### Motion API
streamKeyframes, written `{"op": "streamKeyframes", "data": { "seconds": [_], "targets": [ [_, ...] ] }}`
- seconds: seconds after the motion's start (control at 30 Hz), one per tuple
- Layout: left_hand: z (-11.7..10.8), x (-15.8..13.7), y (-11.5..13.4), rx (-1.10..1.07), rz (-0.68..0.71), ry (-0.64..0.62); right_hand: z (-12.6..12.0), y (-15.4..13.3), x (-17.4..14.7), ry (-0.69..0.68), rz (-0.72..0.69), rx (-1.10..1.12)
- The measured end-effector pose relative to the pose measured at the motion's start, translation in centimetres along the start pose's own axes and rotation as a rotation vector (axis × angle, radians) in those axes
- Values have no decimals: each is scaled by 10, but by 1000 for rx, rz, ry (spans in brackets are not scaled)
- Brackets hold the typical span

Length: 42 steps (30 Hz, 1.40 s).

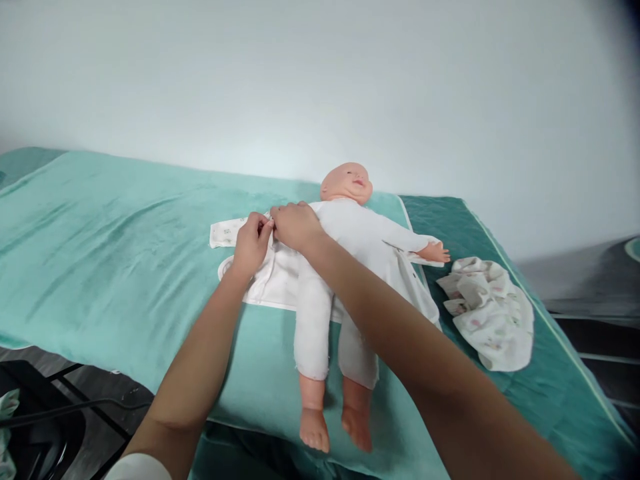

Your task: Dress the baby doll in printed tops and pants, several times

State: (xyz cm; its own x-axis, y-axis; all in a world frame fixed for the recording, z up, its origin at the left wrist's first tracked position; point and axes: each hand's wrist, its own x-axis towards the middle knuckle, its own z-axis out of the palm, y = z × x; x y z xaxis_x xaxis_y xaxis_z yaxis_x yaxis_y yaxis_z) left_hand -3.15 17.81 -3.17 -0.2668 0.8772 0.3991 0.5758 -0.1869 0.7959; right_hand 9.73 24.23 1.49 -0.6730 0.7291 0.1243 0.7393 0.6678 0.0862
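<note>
A baby doll with a white cloth body lies on its back, its head away from me and its feet toward me. Spread open beneath it is a white baby shirt, with a printed sleeve stretched out to the left. The doll's arm on the right is in the other sleeve, its hand poking out of the cuff. At the sleeve opening on the left, my left hand pinches the shirt's fabric. My right hand is closed beside it at the doll's shoulder, covering the doll's arm there; its fingertips are partly hidden.
A crumpled printed baby garment lies right of the doll on a dark green quilted cover. Light green cloth covers the bed, which stands against a white wall. At the lower left are a black chair and a cable.
</note>
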Motion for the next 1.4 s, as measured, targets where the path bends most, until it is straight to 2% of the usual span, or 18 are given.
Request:
{"op": "streamKeyframes", "data": {
  "seconds": [0.13, 0.3, 0.37, 0.47, 0.53, 0.57, 0.6, 0.67, 0.73, 0.87, 0.97, 1.1, 1.17, 1.27, 1.4],
  "targets": [
    [-2, 0, -4, -70, -125, 39, -1, 2, -4, 69, 18, 27],
    [-5, -2, -4, 65, -187, -62, -15, 22, -30, 166, 97, 178],
    [-5, -3, -1, 47, -175, -87, -15, 39, -50, 272, 171, 290],
    [-3, -4, 4, -52, -163, -100, -4, 72, -89, 510, 331, 466],
    [-1, -5, 6, -124, -172, -74, 9, 93, -119, 691, 568, 536],
    [-1, -5, 8, -155, -176, -56, 16, 101, -132, 690, 695, 529],
    [0, -6, 9, -181, -175, -36, 22, 107, -144, 617, 795, 528],
    [2, -7, 12, -214, -167, 3, 30, 113, -158, 442, 894, 547],
    [4, -8, 15, -228, -166, 34, 34, 113, -162, 378, 874, 643],
    [9, -8, 25, -254, -169, 66, 36, 108, -151, 489, 815, 1010],
    [13, -4, 37, -229, -149, 18, 39, 108, -144, 516, 797, 1242],
    [19, 10, 54, -162, -126, -16, 43, 108, -139, 500, 684, 1584],
    [22, 18, 62, -138, -124, -32, 44, 105, -139, 470, 618, 1647],
    [24, 30, 71, -91, -132, -67, 42, 97, -139, 385, 564, 1618],
    [17, 35, 86, -27, -124, -86, 40, 91, -140, 249, 498, 1648]
  ]
}}
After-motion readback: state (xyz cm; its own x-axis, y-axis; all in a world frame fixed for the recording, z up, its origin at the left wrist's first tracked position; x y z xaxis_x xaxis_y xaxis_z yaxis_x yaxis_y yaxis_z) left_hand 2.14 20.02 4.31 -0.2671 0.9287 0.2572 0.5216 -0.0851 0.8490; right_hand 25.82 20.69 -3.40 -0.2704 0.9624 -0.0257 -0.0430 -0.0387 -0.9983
